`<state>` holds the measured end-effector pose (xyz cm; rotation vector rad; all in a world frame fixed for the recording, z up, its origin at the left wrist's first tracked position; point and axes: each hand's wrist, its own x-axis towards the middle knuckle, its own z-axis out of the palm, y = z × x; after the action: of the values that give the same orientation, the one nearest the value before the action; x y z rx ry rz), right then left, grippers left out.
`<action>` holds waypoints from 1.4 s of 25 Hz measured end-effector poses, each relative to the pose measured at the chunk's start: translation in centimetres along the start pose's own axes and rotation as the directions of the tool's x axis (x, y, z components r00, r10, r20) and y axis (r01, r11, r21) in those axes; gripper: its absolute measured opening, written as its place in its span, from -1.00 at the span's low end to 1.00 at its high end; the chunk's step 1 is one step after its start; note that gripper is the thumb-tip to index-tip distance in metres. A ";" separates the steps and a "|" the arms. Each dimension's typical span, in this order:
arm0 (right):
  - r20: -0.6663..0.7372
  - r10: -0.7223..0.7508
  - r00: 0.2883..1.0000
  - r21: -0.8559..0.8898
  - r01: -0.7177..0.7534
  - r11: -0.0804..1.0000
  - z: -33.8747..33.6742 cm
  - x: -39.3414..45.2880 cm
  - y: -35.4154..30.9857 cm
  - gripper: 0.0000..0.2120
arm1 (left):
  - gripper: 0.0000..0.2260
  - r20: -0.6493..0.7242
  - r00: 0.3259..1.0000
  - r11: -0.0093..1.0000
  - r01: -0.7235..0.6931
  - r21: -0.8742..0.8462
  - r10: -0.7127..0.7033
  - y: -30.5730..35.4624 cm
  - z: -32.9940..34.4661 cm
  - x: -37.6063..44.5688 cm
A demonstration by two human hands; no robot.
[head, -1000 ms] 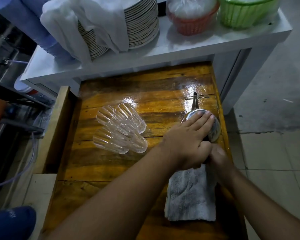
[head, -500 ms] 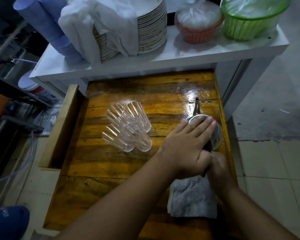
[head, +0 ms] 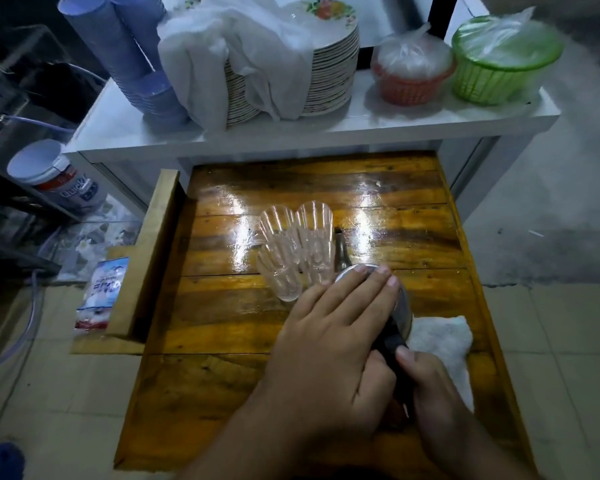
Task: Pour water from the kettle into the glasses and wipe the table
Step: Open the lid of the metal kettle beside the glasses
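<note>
Head view, the only one here: the metal kettle [head: 400, 306] is up near the middle-right of the wooden table [head: 222, 313], and both hands are on it. The right hand [head: 433, 400] is curled tight around the black handle [head: 394, 344], thumb over the top. The left hand [head: 333, 344] lies flat, fingers [head: 371, 289] spread and straight across the lid, pressing it down rather than gripping anything.

Here is what matters: the kettle's long axis runs from that handle, close to the person, out through the thin spout [head: 340, 251], which points away and slightly left. Right at the spout's tip is the cluster of clear ribbed glasses [head: 293, 251], four as far as I can tell, standing upright and packed touching one another. The spout sits just beside the right-hand glasses, apparently at rim height; whether water is running, I cannot tell.

So the pour looks a matter of tipping forward along that axis, the right hand doing the lifting, the left guarding the lid.

The grey cloth [head: 444, 348] lies on the table under the right wrist, ready for wiping.
</note>
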<state>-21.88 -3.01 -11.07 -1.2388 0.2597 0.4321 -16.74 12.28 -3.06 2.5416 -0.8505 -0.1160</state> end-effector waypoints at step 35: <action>-0.144 0.302 0.942 -0.173 -0.325 0.930 12.7 1.4 -1.8 -0.37 | -0.36 0.130 0.990 0.931 0.102 -0.350 -0.059 -10.2 -2.6 -5.2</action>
<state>-20.34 8.81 -6.19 -1.4217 0.5296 0.6763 -14.77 23.58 -5.63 2.2423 -0.6943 -0.4122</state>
